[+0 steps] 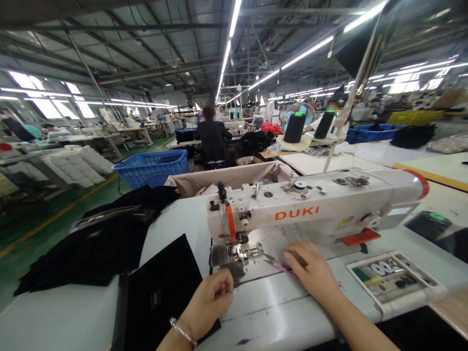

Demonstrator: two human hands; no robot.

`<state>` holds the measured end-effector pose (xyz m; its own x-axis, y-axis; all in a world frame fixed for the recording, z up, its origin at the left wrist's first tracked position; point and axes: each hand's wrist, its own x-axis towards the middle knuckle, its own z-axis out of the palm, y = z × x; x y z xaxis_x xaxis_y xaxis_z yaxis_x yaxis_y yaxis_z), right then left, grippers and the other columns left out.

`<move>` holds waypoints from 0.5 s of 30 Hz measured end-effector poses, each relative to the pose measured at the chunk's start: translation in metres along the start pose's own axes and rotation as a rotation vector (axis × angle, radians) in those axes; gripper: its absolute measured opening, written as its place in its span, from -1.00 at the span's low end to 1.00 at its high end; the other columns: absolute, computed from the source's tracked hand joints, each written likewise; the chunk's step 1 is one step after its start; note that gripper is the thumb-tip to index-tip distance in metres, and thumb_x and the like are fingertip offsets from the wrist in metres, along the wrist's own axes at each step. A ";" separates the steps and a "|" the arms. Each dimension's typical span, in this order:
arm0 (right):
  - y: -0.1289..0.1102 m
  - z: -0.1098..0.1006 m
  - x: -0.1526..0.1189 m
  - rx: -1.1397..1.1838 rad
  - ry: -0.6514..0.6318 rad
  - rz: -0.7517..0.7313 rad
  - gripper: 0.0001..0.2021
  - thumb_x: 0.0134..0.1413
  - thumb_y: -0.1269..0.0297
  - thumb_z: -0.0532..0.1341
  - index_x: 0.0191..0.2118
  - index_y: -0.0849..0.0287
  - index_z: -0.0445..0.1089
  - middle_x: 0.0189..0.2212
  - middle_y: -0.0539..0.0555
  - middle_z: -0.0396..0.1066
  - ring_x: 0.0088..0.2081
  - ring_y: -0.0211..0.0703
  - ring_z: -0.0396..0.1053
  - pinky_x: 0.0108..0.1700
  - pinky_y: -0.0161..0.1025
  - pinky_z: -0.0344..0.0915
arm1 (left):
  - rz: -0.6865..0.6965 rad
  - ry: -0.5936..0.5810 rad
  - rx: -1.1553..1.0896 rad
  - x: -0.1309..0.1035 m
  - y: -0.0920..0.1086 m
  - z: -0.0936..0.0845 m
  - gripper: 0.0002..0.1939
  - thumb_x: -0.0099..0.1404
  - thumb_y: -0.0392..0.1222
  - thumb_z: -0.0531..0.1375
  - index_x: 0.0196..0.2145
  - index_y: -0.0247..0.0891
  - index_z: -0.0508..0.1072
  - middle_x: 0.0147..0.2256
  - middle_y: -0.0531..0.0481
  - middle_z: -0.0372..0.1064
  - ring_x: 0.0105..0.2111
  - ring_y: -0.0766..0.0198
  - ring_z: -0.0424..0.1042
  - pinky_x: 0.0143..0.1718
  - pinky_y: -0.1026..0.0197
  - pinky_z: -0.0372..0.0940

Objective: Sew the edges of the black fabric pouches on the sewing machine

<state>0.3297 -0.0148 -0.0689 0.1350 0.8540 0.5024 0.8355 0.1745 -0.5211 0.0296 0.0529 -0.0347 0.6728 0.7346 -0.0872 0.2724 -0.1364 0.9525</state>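
Head view: left hand loosely curled.

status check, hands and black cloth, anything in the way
Left hand curled beside black cloth. Right hand at pink-handled scissors. Scissors near presser foot, possible snag.

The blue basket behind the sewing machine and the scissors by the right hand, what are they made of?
Blue basket: looks like slightly shiny plastic, since its sides are one bright colour with moulded holes.

Scissors: the blades look like smooth metal because they're grey and shiny; the pink handles could be plastic or coated metal.
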 end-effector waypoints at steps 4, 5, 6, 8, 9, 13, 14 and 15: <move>-0.001 -0.001 0.000 -0.001 -0.001 0.002 -0.82 0.24 0.17 0.10 -0.20 0.08 0.41 -0.23 0.10 0.44 -0.13 0.01 0.34 -0.05 0.00 0.27 | 0.007 0.006 0.004 -0.001 -0.002 0.000 -0.92 0.05 -0.37 0.04 -0.48 -0.25 0.18 -0.57 0.17 0.01 -0.54 0.39 -0.01 -0.53 0.32 -0.08; -0.001 -0.001 0.000 -0.003 -0.002 0.004 -0.82 0.24 0.17 0.10 -0.20 0.08 0.41 -0.23 0.10 0.44 -0.13 0.01 0.34 -0.06 0.00 0.28 | 0.011 0.006 0.004 -0.001 -0.002 0.000 -0.92 0.05 -0.37 0.04 -0.49 -0.25 0.18 -0.57 0.17 0.01 -0.54 0.39 -0.01 -0.53 0.32 -0.08; -0.001 -0.001 0.000 -0.004 -0.003 0.005 -0.82 0.24 0.17 0.10 -0.21 0.08 0.41 -0.23 0.10 0.44 -0.13 0.01 0.34 -0.06 0.00 0.28 | 0.013 0.004 0.005 -0.001 -0.003 0.000 -0.92 0.05 -0.38 0.04 -0.49 -0.25 0.18 -0.57 0.17 0.01 -0.54 0.39 -0.01 -0.53 0.32 -0.08; -0.001 -0.001 0.000 -0.005 -0.007 0.007 -0.81 0.24 0.16 0.10 -0.21 0.08 0.42 -0.23 0.11 0.44 -0.13 0.01 0.34 -0.07 -0.01 0.28 | 0.012 -0.002 0.008 0.000 -0.003 0.000 -0.92 0.05 -0.38 0.04 -0.48 -0.25 0.19 -0.58 0.17 0.01 -0.55 0.39 0.00 -0.54 0.32 -0.08; -0.001 -0.001 0.000 -0.005 -0.009 0.008 -0.81 0.24 0.16 0.10 -0.21 0.08 0.42 -0.23 0.11 0.44 -0.13 0.01 0.34 -0.07 -0.01 0.28 | 0.009 -0.004 0.009 0.000 -0.003 0.000 -0.92 0.05 -0.38 0.04 -0.48 -0.25 0.19 -0.58 0.17 0.01 -0.55 0.39 0.00 -0.54 0.32 -0.08; 0.000 0.000 0.000 -0.006 -0.012 0.011 -0.82 0.25 0.17 0.11 -0.21 0.10 0.41 -0.23 0.11 0.43 -0.13 0.00 0.33 -0.06 -0.02 0.26 | 0.003 0.005 0.014 0.000 -0.002 0.000 -0.92 0.04 -0.37 0.04 -0.49 -0.24 0.18 -0.58 0.17 0.01 -0.55 0.39 -0.01 -0.54 0.32 -0.08; 0.000 0.000 0.000 -0.006 -0.012 0.012 -0.82 0.25 0.18 0.11 -0.21 0.10 0.41 -0.23 0.11 0.43 -0.13 0.00 0.32 -0.06 -0.02 0.25 | 0.000 0.005 0.015 0.000 -0.001 0.000 -0.92 0.04 -0.36 0.05 -0.49 -0.24 0.18 -0.58 0.17 0.01 -0.55 0.39 -0.01 -0.54 0.32 -0.08; 0.000 0.000 0.000 -0.006 -0.012 0.012 -0.83 0.25 0.18 0.11 -0.21 0.10 0.41 -0.23 0.11 0.43 -0.13 0.00 0.32 -0.05 -0.02 0.25 | 0.001 0.006 0.018 0.000 -0.001 0.000 -0.93 0.04 -0.36 0.05 -0.49 -0.25 0.18 -0.58 0.17 0.01 -0.55 0.39 0.00 -0.54 0.32 -0.07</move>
<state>0.3296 -0.0150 -0.0682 0.1391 0.8617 0.4879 0.8369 0.1611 -0.5231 0.0292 0.0529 -0.0359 0.6692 0.7383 -0.0848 0.2845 -0.1491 0.9470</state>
